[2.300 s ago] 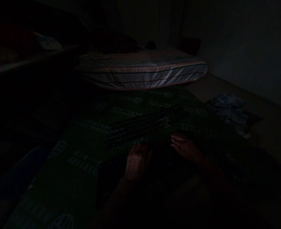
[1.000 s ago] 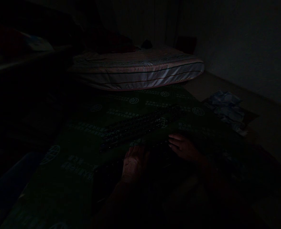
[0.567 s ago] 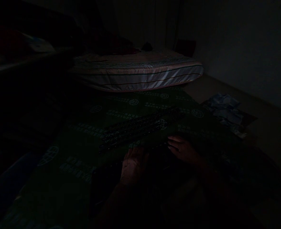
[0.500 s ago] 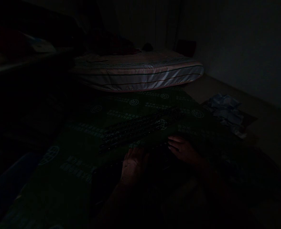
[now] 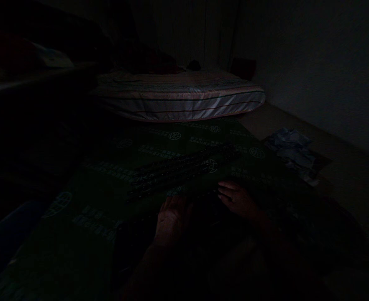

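Very low light; fine detail was lost in the shadows. At the far left a shelf [image 5: 40, 76] was noted, with a pale item [image 5: 55, 59] laid on it. Below, at the lower left, a dark blue object [image 5: 15, 230] was seen beside the green board [image 5: 78, 251]; it could not be identified. The board was printed with pale globes and rows of characters. On it, left of centre, the near edge of the work was taken up by a dark sheet [image 5: 134, 234], dotted with light specks along its far edge. Just beyond the sheet, a bundle of dark strips [image 5: 175, 168] was laid slantwise, roughly side by side. The left hand [image 5: 172, 217] was placed palm down over the sheet, fingers pointed forward and held close together; whether anything was gripped beneath it could not be told. Behind the board, a striped mattress [image 5: 184, 100] was observed. The right hand [image 5: 237, 200] was set near the sheet's far edge, fingers extended and slightly parted; its hold, if any, could not be made out. Farther right, crumpled cloth [image 5: 293, 150] was found on the floor [image 5: 344, 154], near a pale wall [image 5: 322, 71].
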`<state>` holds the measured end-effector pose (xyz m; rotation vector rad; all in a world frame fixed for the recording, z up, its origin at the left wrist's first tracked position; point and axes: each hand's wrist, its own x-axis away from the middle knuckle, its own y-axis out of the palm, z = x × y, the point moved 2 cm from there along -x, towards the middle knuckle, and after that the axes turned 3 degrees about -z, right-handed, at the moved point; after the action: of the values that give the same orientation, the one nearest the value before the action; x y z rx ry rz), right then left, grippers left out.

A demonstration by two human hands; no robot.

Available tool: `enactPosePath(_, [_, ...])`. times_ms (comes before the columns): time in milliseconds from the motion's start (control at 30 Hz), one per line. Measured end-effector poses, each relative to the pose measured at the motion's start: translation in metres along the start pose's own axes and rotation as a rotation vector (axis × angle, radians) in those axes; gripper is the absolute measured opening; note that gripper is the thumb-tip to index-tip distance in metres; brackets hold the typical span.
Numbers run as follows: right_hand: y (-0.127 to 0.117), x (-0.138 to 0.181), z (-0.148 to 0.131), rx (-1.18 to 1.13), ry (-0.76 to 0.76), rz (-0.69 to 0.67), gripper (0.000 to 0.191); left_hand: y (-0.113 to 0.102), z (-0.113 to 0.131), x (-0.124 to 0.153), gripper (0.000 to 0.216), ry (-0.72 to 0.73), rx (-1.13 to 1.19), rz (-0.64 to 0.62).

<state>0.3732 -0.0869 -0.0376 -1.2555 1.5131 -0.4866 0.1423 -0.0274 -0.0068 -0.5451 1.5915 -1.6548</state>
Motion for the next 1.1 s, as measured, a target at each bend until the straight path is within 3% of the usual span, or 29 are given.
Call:
enactPosePath(367, [0.002,0.000,0.002,-0.011,0.010,0.035,0.021,0.003,-0.001,0.002,0.023,-0.004,0.011,-0.002])
enactPosePath(667, [0.002,-0.001,0.003,-0.125,0.106,0.070,0.021,0.000,0.001,0.002,0.025,-0.008,0.031,-0.033])
enactPosePath(900, [0.002,0.001,0.010,-0.223,0.119,0.101,0.033,0.000,0.000,0.002,0.026,-0.005,0.029,-0.034])
enactPosePath(1100, [0.008,0.004,0.014,-0.136,0.081,0.045,0.041,0.000,0.001,0.001,0.025,-0.005,0.032,-0.025])
